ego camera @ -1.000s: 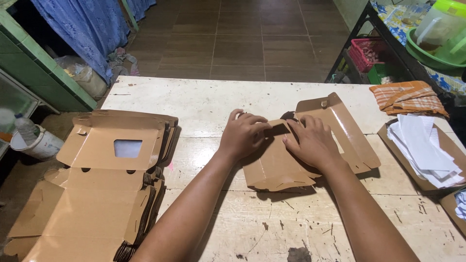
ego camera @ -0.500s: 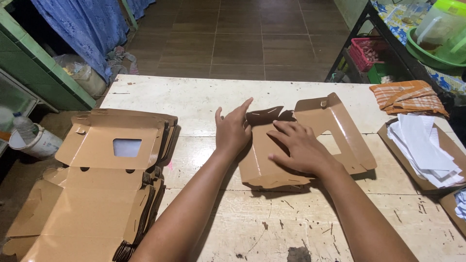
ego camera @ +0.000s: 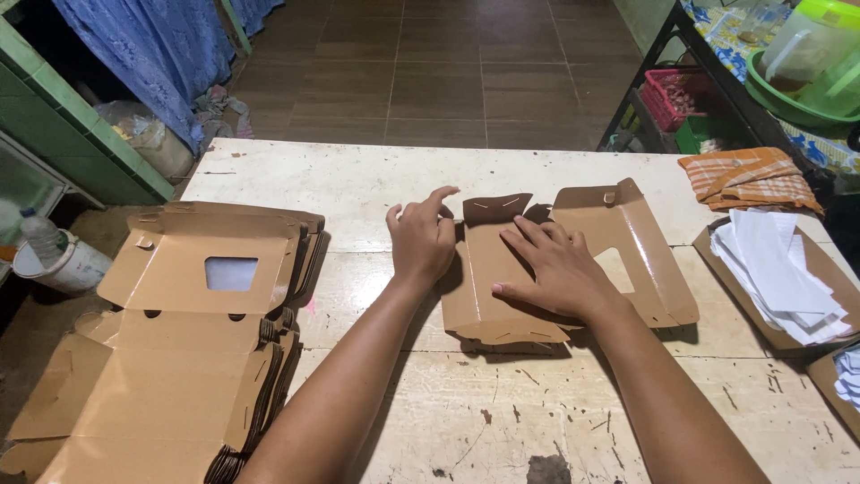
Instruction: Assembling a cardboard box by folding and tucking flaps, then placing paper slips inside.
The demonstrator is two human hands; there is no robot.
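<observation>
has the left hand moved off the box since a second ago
Yes. The left hand has slid left off the cardboard box to its left edge, toward the stack of flat boxes, fingers lifted; the right hand presses it flat.

One view only, taken from a camera worn on the person's head. It looks steeply down and forward across a pale wooden table (ego camera: pixel 376 179), near enough that both forearms enter from the bottom edge and the left hand (ego camera: pixel 421 237) and right hand (ego camera: pixel 555 269) sit at mid-frame. The tiled floor (ego camera: pixel 484 72) beyond the far table edge fills the top (no horizon shows). No second view shares the scene.
</observation>
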